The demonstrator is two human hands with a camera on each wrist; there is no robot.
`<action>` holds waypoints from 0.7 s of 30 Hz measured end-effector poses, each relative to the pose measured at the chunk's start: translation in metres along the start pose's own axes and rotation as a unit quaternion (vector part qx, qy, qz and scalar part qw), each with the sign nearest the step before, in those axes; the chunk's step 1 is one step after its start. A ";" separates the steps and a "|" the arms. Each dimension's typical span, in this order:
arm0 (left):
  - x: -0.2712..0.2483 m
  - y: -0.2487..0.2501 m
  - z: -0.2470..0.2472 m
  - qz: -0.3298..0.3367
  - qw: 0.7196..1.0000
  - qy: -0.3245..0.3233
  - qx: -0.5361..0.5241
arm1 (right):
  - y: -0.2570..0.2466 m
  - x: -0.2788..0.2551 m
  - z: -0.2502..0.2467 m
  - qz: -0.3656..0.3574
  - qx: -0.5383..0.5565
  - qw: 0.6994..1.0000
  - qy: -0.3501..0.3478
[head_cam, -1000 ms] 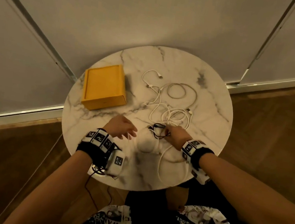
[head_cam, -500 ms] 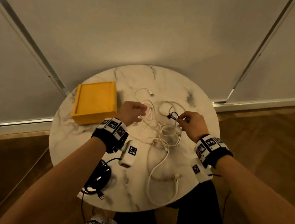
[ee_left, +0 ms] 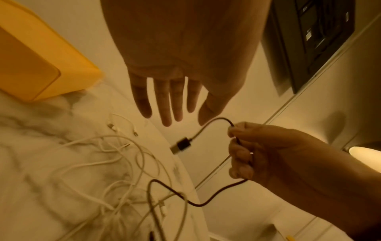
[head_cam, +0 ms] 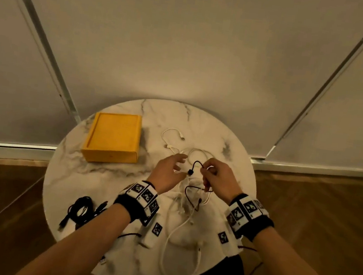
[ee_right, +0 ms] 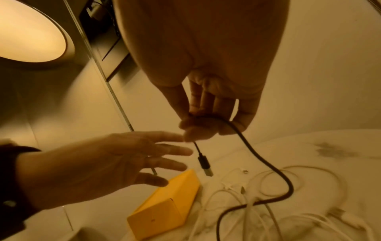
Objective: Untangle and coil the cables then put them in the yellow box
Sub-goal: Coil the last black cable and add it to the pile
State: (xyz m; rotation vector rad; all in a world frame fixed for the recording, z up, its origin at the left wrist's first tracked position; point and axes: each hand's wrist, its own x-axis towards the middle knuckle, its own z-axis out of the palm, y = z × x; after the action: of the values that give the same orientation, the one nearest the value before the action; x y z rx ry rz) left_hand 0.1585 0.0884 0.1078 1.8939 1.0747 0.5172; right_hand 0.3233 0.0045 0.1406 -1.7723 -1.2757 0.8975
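Observation:
A closed yellow box (head_cam: 111,138) sits at the marble table's far left. Several white cables (head_cam: 188,199) lie tangled in the middle. My right hand (head_cam: 206,167) pinches a black cable (head_cam: 198,163) near its end and holds it above the tangle. Its USB plug (head_cam: 190,172) dangles free, and the rest of the cable trails down into the white ones. In the right wrist view the black cable (ee_right: 268,163) runs from my fingertips (ee_right: 198,125) to the plug (ee_right: 205,164). My left hand (head_cam: 178,162) hovers beside the plug, fingers (ee_left: 169,101) straight, holding nothing.
A coiled black cable (head_cam: 80,210) lies near the round table's (head_cam: 99,184) front left edge. A long white cable loop (head_cam: 172,264) reaches the near edge. A wall stands right behind the table, and wooden floor (head_cam: 316,214) surrounds it.
My right hand has lifted the black cable's plug end up out of the tangle. My left hand has come away from the white cables and opened beside the plug.

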 end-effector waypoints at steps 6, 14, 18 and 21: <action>0.000 0.033 -0.016 0.030 0.990 -0.032 -0.136 | -0.043 -0.006 -0.010 -0.099 -0.024 0.995 0.005; -0.035 0.057 -0.073 -0.047 0.894 -0.147 -0.421 | -0.065 0.013 -0.019 -0.153 -0.153 0.975 0.049; -0.054 0.075 -0.095 0.016 0.823 -0.215 -0.526 | -0.077 0.024 -0.008 -0.139 -0.105 0.984 0.026; -0.060 0.089 -0.099 0.072 0.762 -0.228 -0.602 | -0.081 0.012 0.025 -0.178 -0.109 0.978 -0.004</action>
State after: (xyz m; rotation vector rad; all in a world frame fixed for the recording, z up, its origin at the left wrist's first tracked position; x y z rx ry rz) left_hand 0.1002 0.0642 0.2393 0.8266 0.1038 0.5765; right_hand 0.2698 0.0382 0.1992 -1.6250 -1.6832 0.5791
